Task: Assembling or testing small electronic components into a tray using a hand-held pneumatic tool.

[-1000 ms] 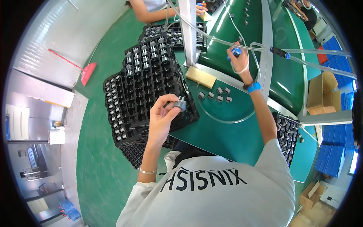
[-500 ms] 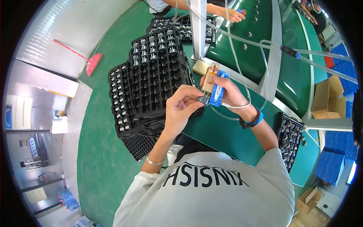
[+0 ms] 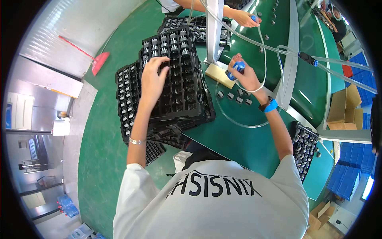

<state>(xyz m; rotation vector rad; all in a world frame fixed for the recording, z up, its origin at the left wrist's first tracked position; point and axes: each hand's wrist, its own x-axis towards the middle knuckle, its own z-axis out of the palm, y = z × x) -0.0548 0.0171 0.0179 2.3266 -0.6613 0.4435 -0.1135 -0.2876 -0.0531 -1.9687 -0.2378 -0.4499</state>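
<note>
My left hand (image 3: 153, 79) is over the stacked black tray (image 3: 179, 85), thumb and fingers apart with a gap between them; I see nothing held. Metal-pronged grey plug parts (image 3: 173, 42) stand in rows in the tray's far pockets, while many nearer pockets hold none. Farther right, over the bench, my right hand (image 3: 247, 77) is closed round a small blue hand-held tool (image 3: 237, 68) joined to a clear tube. Its working end is hidden by the fingers. Below that hand, several small grey parts (image 3: 238, 99) lie on the green bench beside a pale yellow block (image 3: 219, 75).
A second tray (image 3: 129, 99) of white-topped parts lies left of the stack. A metal post (image 3: 214, 30) and clear hoses (image 3: 274, 48) cross above the bench. Another person's hand (image 3: 244, 18) works over the green belt (image 3: 254, 40). A parts tray (image 3: 304, 149) sits at right.
My left hand has left the tool and the dark part it pinched, moving left over the tray. My right hand has moved slightly up and right with the tool, uncovering the small parts.
</note>
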